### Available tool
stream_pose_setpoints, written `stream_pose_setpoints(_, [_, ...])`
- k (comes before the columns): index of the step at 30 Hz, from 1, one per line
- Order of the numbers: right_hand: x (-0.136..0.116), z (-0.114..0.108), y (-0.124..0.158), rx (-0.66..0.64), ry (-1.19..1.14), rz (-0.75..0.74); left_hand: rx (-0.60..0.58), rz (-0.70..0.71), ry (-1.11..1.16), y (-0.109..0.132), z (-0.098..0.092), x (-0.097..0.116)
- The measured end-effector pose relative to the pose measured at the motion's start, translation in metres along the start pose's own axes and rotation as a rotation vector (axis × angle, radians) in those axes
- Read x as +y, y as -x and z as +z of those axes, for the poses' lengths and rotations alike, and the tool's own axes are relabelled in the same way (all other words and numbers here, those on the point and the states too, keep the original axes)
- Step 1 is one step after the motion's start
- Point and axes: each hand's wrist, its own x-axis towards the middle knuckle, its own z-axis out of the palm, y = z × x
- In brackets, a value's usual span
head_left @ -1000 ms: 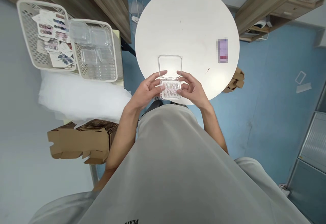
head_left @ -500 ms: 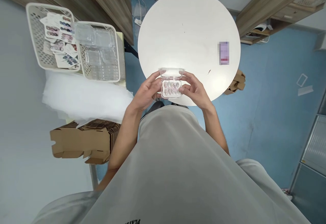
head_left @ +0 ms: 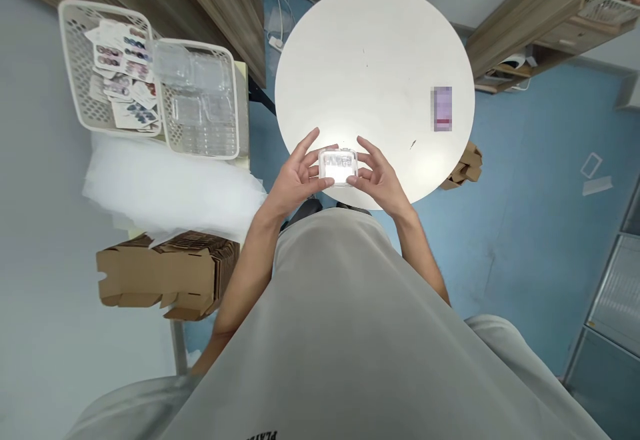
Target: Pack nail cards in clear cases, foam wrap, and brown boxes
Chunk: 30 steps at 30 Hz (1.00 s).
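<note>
A small clear plastic case (head_left: 339, 167) is held between both hands over the near edge of the round white table (head_left: 375, 60). Its lid is down, and glare hides much of what lies inside; a row of nail-like pieces shows near its far side. My left hand (head_left: 296, 177) grips the case's left side, thumb on the near left corner, index finger stretched out. On the right side, my right hand (head_left: 379, 179) holds it with the thumb on the near right corner and the index finger raised away.
A purple pixelated item (head_left: 443, 109) lies at the table's right. On the left stand a basket of nail cards (head_left: 70, 73), a basket of clear cases (head_left: 236, 113), white wrapping sheets (head_left: 170, 183) and flattened brown boxes (head_left: 155, 277). Crumpled cardboard (head_left: 465, 167) sits beyond the table's right edge.
The lid of the clear case has swung down from open to closed over the contents. Both thumbs have moved to the case's near corners, and the index fingers have lifted off.
</note>
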Motion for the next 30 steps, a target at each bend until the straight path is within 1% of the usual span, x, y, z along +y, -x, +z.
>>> stream_pose_setpoints(4, [0.002,0.003,-0.003,-0.003,0.009,0.006,0.02,0.02,-0.018,0.001,-0.003,-0.005])
stream_pose_setpoints(10, [0.007,0.004,-0.012,-0.03,0.017,0.02,0.016,0.018,0.003,0.003,-0.008,-0.007])
stream_pose_setpoints(16, [0.007,0.006,-0.022,-0.022,0.03,0.049,0.104,-0.031,0.005,0.005,-0.009,-0.005])
stream_pose_setpoints(19, [0.008,0.009,-0.026,0.001,0.044,0.054,0.116,-0.038,0.016,0.005,-0.012,-0.005])
stream_pose_setpoints(25, [0.011,0.014,-0.037,0.015,0.061,0.073,0.128,-0.052,-0.006,0.0,-0.022,-0.008])
stream_pose_setpoints(30, [0.028,0.021,-0.051,0.004,0.029,0.134,0.137,-0.103,0.018,-0.008,-0.035,-0.011])
